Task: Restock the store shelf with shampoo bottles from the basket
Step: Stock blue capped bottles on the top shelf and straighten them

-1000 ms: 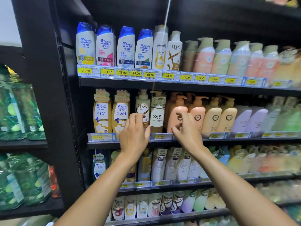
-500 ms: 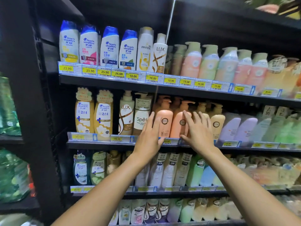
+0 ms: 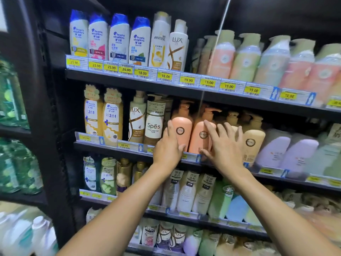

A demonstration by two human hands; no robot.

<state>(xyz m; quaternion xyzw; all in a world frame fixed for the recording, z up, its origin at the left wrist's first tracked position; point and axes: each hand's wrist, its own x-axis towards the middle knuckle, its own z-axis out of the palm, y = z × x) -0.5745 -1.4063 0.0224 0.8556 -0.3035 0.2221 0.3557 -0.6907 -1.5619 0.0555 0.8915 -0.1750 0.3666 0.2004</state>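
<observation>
On the middle shelf [image 3: 96,147] stand two orange pump bottles side by side. My left hand [image 3: 168,146] lies against the left orange bottle [image 3: 182,129], fingers up its left side and thumb on its lower front. My right hand [image 3: 224,145] is spread flat, with fingertips on the right orange bottle [image 3: 200,139] and over the cream pump bottle [image 3: 253,141] beside it. Neither hand lifts a bottle. The basket is out of view.
Left of the orange bottles stand a Spes bottle [image 3: 154,122], a Lux bottle [image 3: 137,119] and two yellow Head & Shoulders bottles [image 3: 103,115]. Lilac bottles [image 3: 287,150] stand at the right. Full shelves lie above and below. A black upright [image 3: 46,108] borders the left.
Both hands have shifted right along the middle shelf, from in front of the Lux and Spes bottles onto the two orange bottles. The view has moved closer.
</observation>
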